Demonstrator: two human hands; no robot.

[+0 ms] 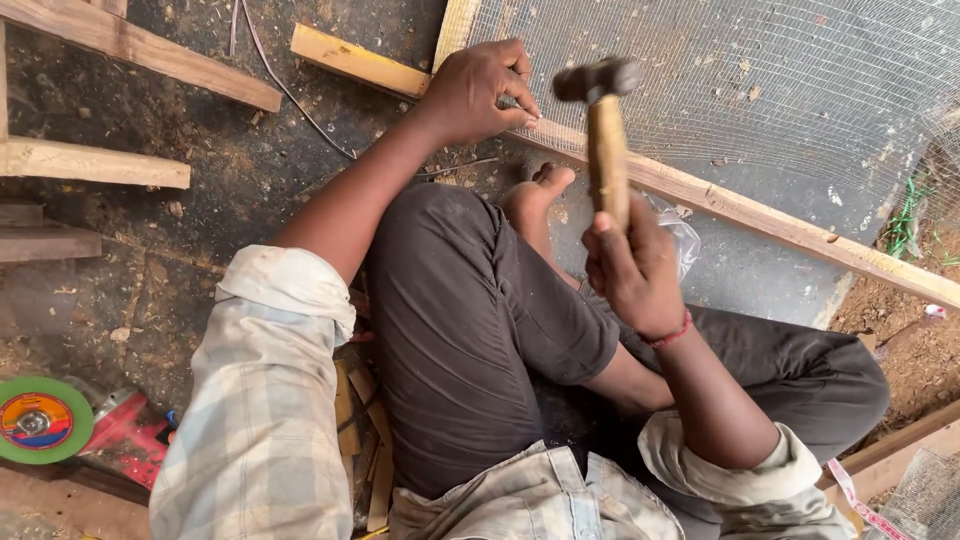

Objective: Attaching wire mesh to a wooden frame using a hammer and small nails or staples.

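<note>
The wire mesh already lies spread over the wooden frame rail, which runs slantwise across the ground in front of the seated person, and the mesh seems to lie flat along the stretch of rail in view, though any fasteners already driven are too small to make out, so how much of the edge is fixed cannot be told. The right hand is just on the near side of the rail, its grip clamped round the wooden handle of a hammer whose dark head is lifted clear above the rail. The left hand rests on the rail at its upper end, fingertips pinched together at the mesh edge (likely on a small nail or staple, hidden). Judging by this, the fastening here is under way, not finished.
</note>
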